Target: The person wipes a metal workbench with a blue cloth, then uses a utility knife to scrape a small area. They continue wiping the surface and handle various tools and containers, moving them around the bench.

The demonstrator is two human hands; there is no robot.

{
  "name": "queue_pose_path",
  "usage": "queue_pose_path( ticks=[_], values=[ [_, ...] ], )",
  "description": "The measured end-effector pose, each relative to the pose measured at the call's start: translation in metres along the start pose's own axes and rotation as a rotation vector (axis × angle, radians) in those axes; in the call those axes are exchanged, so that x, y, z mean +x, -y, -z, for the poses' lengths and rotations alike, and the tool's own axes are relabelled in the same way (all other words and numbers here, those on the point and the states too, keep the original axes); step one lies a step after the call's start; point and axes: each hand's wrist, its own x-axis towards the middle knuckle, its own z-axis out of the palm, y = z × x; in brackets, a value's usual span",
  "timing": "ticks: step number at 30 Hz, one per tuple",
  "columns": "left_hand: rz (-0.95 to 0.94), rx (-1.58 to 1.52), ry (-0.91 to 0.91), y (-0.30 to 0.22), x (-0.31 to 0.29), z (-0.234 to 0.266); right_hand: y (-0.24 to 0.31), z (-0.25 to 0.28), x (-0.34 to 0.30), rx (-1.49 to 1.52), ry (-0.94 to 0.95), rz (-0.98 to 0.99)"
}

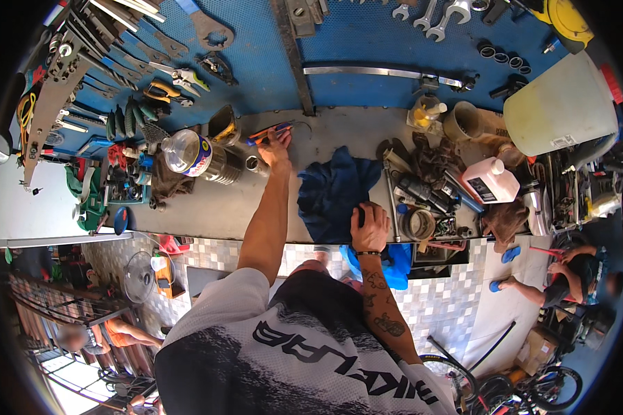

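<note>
At the back of the grey workbench, my left hand is closed on a tool with orange-and-blue handles. A thin dark curved piece shows beyond its far end; the fingers partly hide the tool, so its exact kind is unclear. My right hand rests at the bench's front edge, fingers loosely extended against the crumpled blue cloth. Something dark shows between its thumb and forefinger, too shaded to identify. Left of my left forearm are a small metal cup and a clear plastic bottle lying tilted.
Wrenches, pliers and other tools hang on the blue panel behind the bench. Rags, a pink-white bottle and loose parts crowd the right side, below a large pale jug. A seated person is at right; another person is at left.
</note>
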Motion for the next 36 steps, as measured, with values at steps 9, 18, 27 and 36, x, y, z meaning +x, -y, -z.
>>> queue_pose_path(
  ticks=[9,18,27,36],
  values=[
    [0.000,-0.035,-0.007,-0.024,-0.008,0.001,0.000,0.000,0.001,-0.004,0.001,0.002],
    [0.034,-0.127,0.081,-0.012,0.011,-0.003,0.001,-0.001,0.000,-0.010,-0.018,0.006],
    [-0.108,-0.030,0.169,-0.006,0.028,0.011,0.001,0.001,-0.001,0.009,0.009,-0.004],
    [-0.064,-0.021,0.290,-0.019,0.031,0.008,0.000,-0.001,-0.001,0.009,0.015,-0.021]
  ],
)
